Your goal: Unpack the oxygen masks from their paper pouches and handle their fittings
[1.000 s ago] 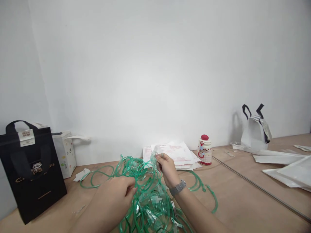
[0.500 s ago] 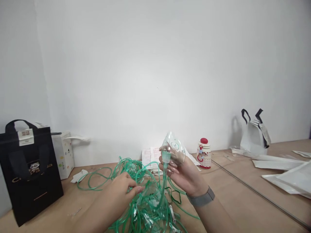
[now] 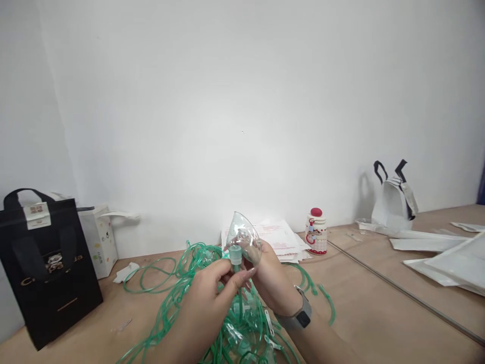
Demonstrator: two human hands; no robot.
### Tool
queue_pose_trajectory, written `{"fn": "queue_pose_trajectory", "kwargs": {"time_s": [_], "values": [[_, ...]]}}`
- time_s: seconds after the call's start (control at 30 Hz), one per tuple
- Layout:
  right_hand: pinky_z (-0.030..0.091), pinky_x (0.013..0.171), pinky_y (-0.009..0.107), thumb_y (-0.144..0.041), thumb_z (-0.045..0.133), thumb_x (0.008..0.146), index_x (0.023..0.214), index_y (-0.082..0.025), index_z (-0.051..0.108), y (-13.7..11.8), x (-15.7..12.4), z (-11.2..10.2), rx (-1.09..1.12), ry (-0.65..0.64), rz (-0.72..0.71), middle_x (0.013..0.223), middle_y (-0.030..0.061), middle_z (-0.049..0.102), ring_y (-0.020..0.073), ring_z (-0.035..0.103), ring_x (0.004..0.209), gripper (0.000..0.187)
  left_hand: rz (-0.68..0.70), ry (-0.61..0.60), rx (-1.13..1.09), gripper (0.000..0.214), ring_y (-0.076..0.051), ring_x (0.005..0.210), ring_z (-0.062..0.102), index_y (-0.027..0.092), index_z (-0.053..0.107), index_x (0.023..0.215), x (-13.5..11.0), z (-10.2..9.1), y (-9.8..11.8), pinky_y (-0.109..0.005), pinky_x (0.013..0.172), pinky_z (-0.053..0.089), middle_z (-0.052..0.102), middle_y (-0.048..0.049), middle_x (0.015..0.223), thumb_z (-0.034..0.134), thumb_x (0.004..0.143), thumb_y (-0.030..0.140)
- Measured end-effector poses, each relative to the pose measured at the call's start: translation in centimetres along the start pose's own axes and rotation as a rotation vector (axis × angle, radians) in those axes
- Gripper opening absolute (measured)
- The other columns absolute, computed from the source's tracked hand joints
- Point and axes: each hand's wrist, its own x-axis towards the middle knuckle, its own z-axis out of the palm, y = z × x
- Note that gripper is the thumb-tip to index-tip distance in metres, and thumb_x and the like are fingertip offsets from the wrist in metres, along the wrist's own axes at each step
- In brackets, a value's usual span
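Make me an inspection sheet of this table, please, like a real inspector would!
Surface: brown tabletop, with a thin metal strip running across its right side.
Things in use: clear mask with a green collar, held above tangled green tubing.
Clutter: black bag on the left; printed papers, a red-topped bottle and white packets farther right.
Hands: left hand grips at the collar; right hand holds the mask, with a watch on that wrist.
Cables: nothing seen.
Surroundings: pale wall behind the table.
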Motion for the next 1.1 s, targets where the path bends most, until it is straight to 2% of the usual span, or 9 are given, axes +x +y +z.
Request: {"fn": "queue_pose_trajectory", "kwargs": {"time_s": [0.1,0.17,0.33,0.6,0.7,0.77,0.83,0.97,1.1], "values": [[0.03,0.041,0.022,-0.057,0.062,0.071,0.061,-0.019,0.046,0.5,0.4,-0.4,-0.149,0.118,-0.078,0.049,-0.005,0.042,0.0094,0.039,0.043,0.043,-0.061,0.063,-0.282,0.031,-0.014,0.061,0.055,0.018,0.054,0.069,0.4,0.4,-0.3,-0.024,0.057,0.04,0.053,0.0019,0.061,0.055,0.077,0.048],[0.031,0.049,0.023,-0.054,0.063,0.072,0.061,-0.018,0.047,0.6,0.6,-0.6,-0.216,0.154,-0.132,0.054,-0.0042,0.043,0.0094,0.038,0.051,0.042,-0.093,0.106,-0.428,0.034,-0.009,0.051,0.047,0.019,0.054,0.076,0.5,0.1,-0.2,-0.02,0.049,0.037,0.048,0.0056,0.059,0.061,0.072,0.052],[0.03,0.055,0.024,-0.051,0.059,0.077,0.064,-0.017,0.047,0.8,0.4,-0.5,-0.144,0.048,-0.136,0.06,-0.0035,0.039,0.0101,0.034,0.058,0.038,-0.149,0.141,-0.609,0.045,-0.004,0.047,0.029,0.019,0.048,0.066,0.2,-0.2,0.4,-0.013,0.044,0.025,0.032,0.009,0.054,0.059,0.069,0.063],[0.033,0.059,0.024,-0.05,0.067,0.071,0.06,-0.016,0.053,0.1,0.5,-0.9,-0.077,0.045,-0.165,0.063,-0.0015,0.043,0.0117,0.039,0.063,0.038,-0.207,-0.028,-0.756,0.041,-0.002,0.041,0.013,0.018,0.049,0.068,0.2,0.1,-0.2,-0.016,0.037,0.011,0.031,0.0109,0.048,0.061,0.072,0.057],[0.037,0.062,0.024,-0.049,0.067,0.071,0.074,-0.017,0.063,-0.4,0.8,-0.9,0.045,0.072,-0.115,0.068,-0.0002,0.05,0.0121,0.045,0.066,0.032,-0.187,0.086,-0.685,0.042,-0.003,0.042,0.018,0.018,0.047,0.066,0.2,0.1,-0.1,-0.015,0.038,0.016,0.03,0.0106,0.049,0.06,0.072,0.057],[0.04,0.063,0.024,-0.053,0.064,0.072,0.085,-0.018,0.065,-0.7,1.1,-0.9,0.137,0.146,-0.129,0.077,0.0021,0.055,0.0133,0.05,0.07,0.038,-0.151,0.235,-0.558,0.04,-0.004,0.045,0.024,0.019,0.046,0.068,0.1,0.1,0.1,-0.015,0.04,0.019,0.032,0.0098,0.052,0.059,0.073,0.056],[0.041,0.065,0.025,-0.059,0.06,0.073,0.084,-0.016,0.065,-1.0,1.2,-1.0,0.171,0.185,-0.156,0.079,0.0036,0.057,0.0143,0.052,0.073,0.044,-0.106,0.33,-0.433,0.037,-0.006,0.049,0.03,0.02,0.047,0.07,0.1,0.3,0.3,-0.015,0.042,0.024,0.035,0.0089,0.056,0.06,0.073,0.054],[0.039,0.064,0.023,-0.051,0.062,0.076,0.078,-0.016,0.061,-1.0,1.0,-1.1,0.162,0.087,-0.146,0.069,-0.0006,0.051,0.0115,0.047,0.066,0.035,-0.049,0.275,-0.273,0.033,-0.009,0.057,0.039,0.019,0.05,0.071,0.1,0.9,0.3,-0.018,0.049,0.033,0.038,0.0062,0.062,0.057,0.075,0.051],[0.036,0.063,0.023,-0.05,0.062,0.077,0.073,-0.017,0.057,-0.5,1.1,-1.2,0.154,0.044,-0.086,0.068,-0.0013,0.049,0.0116,0.045,0.066,0.033,-0.044,0.248,-0.171,0.031,-0.01,0.058,0.039,0.018,0.054,0.076,0.1,1.0,0.0,-0.02,0.051,0.031,0.042,0.0047,0.063,0.052,0.079,0.049]]}}
